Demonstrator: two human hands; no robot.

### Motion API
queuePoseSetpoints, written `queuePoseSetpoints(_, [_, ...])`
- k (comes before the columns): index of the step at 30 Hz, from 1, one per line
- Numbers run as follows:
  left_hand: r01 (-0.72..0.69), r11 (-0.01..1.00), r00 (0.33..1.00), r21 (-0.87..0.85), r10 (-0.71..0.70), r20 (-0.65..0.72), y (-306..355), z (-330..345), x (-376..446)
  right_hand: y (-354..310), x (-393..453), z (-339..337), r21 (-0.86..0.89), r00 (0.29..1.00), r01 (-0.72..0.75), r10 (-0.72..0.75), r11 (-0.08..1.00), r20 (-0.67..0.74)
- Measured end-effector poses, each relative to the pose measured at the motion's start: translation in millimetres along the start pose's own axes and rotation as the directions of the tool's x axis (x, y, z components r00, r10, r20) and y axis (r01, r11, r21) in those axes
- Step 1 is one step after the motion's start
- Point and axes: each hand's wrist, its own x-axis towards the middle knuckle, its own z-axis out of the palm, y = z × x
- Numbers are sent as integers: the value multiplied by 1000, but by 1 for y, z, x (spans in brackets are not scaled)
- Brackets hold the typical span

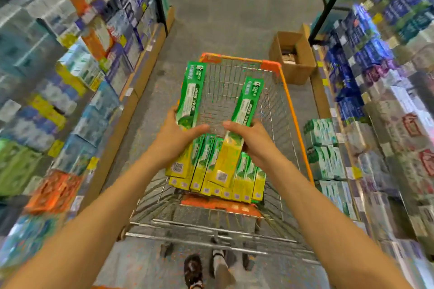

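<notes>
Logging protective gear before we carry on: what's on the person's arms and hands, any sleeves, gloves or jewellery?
Both are bare. The left hand and right hand show no gloves, rings or watch. The left forearm and right forearm are uncovered down to the frame's edge; no sleeve shows.

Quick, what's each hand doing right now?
Left hand: grips the left green box.
Right hand: grips the right green box.

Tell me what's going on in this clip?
A person stands in a store aisle over a wire shopping cart. The left hand grips one green box and the right hand grips a second green box, both held above the basket. More matching boxes lie in a row at the cart's near end.
</notes>
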Motion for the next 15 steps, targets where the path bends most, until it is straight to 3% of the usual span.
queuePoseSetpoints(7, [53,998,999,46,-53,-9,-38,23,51,92,101,-32,-70,930,-340,324,938,-175])
queuePoseSetpoints(15, [232,967,972,109,-234,13,-92,13,85,194,153,-34,-186,838,-538,498,822,-222])
